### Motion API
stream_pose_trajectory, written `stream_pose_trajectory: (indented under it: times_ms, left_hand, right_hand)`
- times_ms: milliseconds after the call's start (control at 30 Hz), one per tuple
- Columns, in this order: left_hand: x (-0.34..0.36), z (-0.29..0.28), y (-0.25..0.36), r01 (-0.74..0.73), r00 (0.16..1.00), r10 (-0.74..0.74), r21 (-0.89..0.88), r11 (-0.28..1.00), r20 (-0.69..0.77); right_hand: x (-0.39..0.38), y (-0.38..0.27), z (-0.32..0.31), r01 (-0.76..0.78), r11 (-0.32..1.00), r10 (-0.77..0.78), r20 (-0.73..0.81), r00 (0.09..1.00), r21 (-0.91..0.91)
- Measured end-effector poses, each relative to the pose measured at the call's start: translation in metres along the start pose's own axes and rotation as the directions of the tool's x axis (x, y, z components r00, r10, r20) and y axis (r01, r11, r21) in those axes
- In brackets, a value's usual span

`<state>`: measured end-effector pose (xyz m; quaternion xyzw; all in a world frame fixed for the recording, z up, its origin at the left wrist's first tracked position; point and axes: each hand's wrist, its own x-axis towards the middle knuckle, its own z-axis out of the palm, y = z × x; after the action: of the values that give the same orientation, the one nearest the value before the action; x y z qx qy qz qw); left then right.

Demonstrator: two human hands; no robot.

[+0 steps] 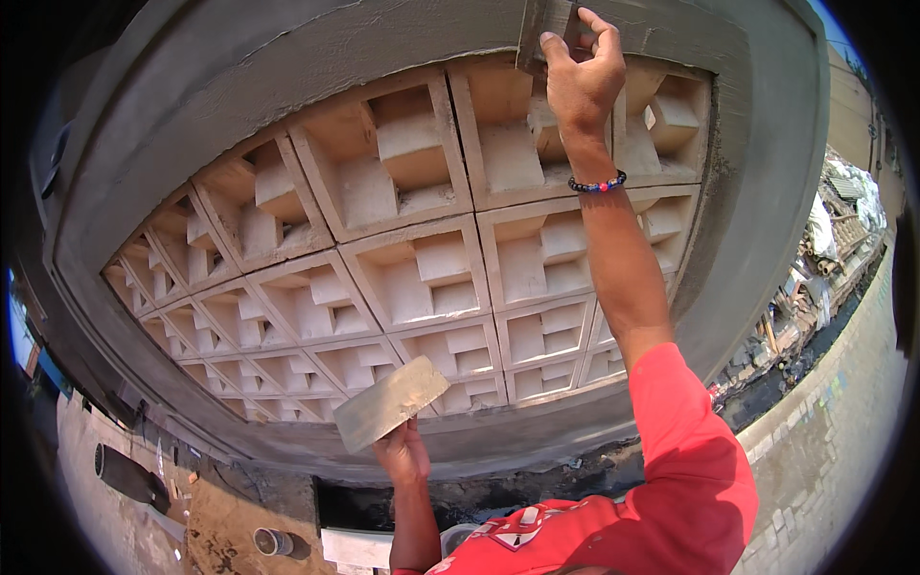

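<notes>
Our R grip [586, 84] pinching trowel [537, 36], up at grey plaster [383, 43] above blocks [412, 149]; R nearer. L grip [404, 452] lower, clasping flat board [391, 402], long axis slanting up-R.

Bright daylight fills the scene — sunlit patches show on the red shirt [613, 527] and the pale paving [815, 474] at right. Shadow pools in the recesses of the block screen [412, 273], and a bucket [271, 542] at lower left throws a dark shadow to its right. The plate [391, 404] has a soft sheen. The middle looks sharp — toward the rim, edges curve, blue fringes appear and corners fall to black.
</notes>
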<state>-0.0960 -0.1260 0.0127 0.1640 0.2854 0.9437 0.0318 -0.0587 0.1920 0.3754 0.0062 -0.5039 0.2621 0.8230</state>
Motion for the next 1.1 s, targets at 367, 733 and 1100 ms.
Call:
stream_pose_trajectory:
  times_ms: [367, 733, 1100]
  left_hand:
    - [0.004, -0.038, 0.047, -0.075, 0.995, 0.078, 0.054, 0.996, -0.055]
    - [0.000, -0.058, 0.062, -0.068, 0.994, 0.069, 0.020, 0.998, -0.089]
    - [0.001, -0.069, 0.062, -0.014, 0.995, 0.017, 0.029, 0.999, -0.099]
  right_hand:
    - [-0.073, -0.060, 0.121, 0.016, 0.997, -0.023, 0.101, 0.995, 0.072]
    - [-0.129, -0.116, 0.174, -0.387, 0.793, 0.202, 0.396, 0.896, 0.470]
    - [-0.023, -0.052, 0.023, -0.403, 0.646, 0.271, 0.298, 0.915, 0.648]
